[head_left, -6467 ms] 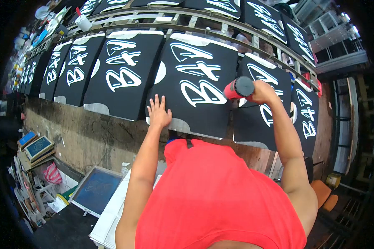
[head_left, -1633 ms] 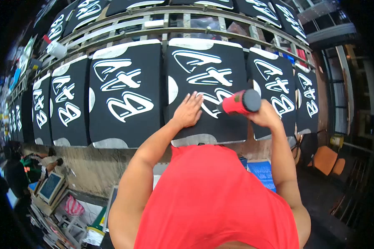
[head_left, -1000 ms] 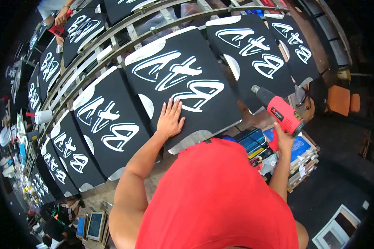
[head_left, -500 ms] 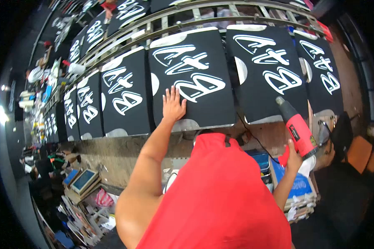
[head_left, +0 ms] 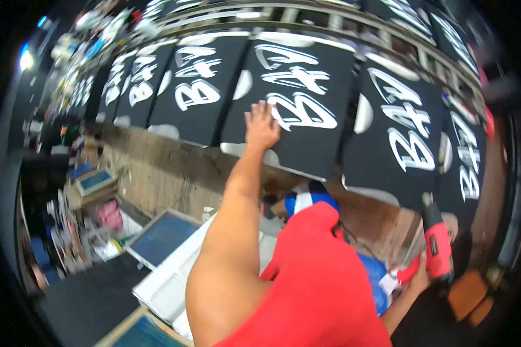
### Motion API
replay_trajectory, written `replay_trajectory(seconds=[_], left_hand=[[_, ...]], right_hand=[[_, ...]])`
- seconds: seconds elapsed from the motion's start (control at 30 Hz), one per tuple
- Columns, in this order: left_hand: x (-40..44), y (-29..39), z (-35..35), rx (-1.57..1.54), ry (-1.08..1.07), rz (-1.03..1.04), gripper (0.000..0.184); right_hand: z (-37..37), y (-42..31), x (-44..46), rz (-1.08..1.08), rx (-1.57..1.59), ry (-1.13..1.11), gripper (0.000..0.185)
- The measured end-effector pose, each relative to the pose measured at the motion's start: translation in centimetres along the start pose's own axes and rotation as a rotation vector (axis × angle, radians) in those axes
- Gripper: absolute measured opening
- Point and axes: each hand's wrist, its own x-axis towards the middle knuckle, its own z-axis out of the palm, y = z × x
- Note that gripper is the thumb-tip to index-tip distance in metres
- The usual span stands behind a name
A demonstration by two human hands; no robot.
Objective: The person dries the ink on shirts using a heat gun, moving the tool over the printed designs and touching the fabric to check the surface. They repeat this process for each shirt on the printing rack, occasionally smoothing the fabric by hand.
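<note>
My left hand [head_left: 262, 126] lies flat with its fingers stretched out on a black fabric panel [head_left: 307, 141]. The fingertips rest beside the white "BAY"-like lettering [head_left: 307, 110] printed on that panel. Down at the right, my right hand [head_left: 419, 280] is wrapped round the handle of a red heat gun [head_left: 439, 246]. Its dark nozzle points up, near the lower edge of another printed black panel [head_left: 367, 153]. Whether the gun is running cannot be seen.
More printed panels [head_left: 162, 107] line the long bench on both sides. A metal rail [head_left: 307, 17] runs behind them. Framed screens [head_left: 165, 234] and a pink bundle [head_left: 110, 215] are at the lower left. An orange-brown object [head_left: 468, 295] is at the lower right.
The view has swung and tilted. My left hand stays on the same panel. The heat gun has moved down and right relative to the panels, its nozzle now near a panel's lower edge.
</note>
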Motion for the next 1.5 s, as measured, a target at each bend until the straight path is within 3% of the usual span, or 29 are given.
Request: replay_trajectory(seconds=[0.1, 0.13, 0.17, 0.5, 0.67, 0.77, 0.9, 1.07, 1.17, 1.33, 1.47, 1.5], left_hand=[[0.0, -0.4, -0.6, 0.035, -0.027, -0.022, 0.071], [-0.1, -0.5, -0.6, -0.062, -0.023, -0.036, 0.07], [-0.3, -0.5, -0.3, -0.087, 0.008, -0.035, 0.069], [-0.9, -0.5, -0.4, -0.143, 0.113, -0.042, 0.066], [-1.3, -0.5, -1.3, -0.19, 0.108, -0.033, 0.061], [-1.2, -0.7, -0.9, -0.182, 0.121, -0.003, 0.057], [-1.4, -0.9, -1.1, -0.21, 0.161, 0.036, 0.053], [-1.9, -1.1, -1.2, -0.224, 0.154, 0.089, 0.05], [-2.7, -0.3, -1.1, -0.228, 0.159, 0.09, 0.048], [-5.6, 4.7, -1.6, -0.219, 0.118, 0.048, 0.038], [-8.6, 15.6, -3.2, -0.289, 0.257, 0.048, 0.025], [-9.4, 19.3, -4.2, -0.483, 0.198, 0.046, 0.023]], right_hand=[[-0.3, 0.4, 3.1, 0.248, -0.157, -0.114, 0.041], [0.7, 0.0, 2.4, 0.077, -0.111, -0.154, 0.045], [-0.6, 2.3, 6.3, 0.054, -0.157, -0.229, 0.045], [7.1, -3.1, 6.1, 0.083, -0.153, -0.448, 0.048], [11.5, -7.7, -0.2, -0.025, -0.118, -0.399, 0.045], [12.1, -5.9, 2.9, 0.182, -0.138, -0.385, 0.048], [13.7, -4.5, 4.0, 0.119, -0.117, -0.332, 0.048], [16.0, -6.1, -0.9, -0.071, -0.14, -0.391, 0.049], [16.6, -4.2, 1.9, -0.087, -0.099, -0.466, 0.046], [17.4, -4.9, 3.2, -0.197, 0.082, -0.585, 0.036], [15.5, -8.3, 3.7, 0.009, 0.047, -0.701, 0.043], [15.4, -6.6, 5.9, -0.089, 0.101, -0.738, 0.039]])
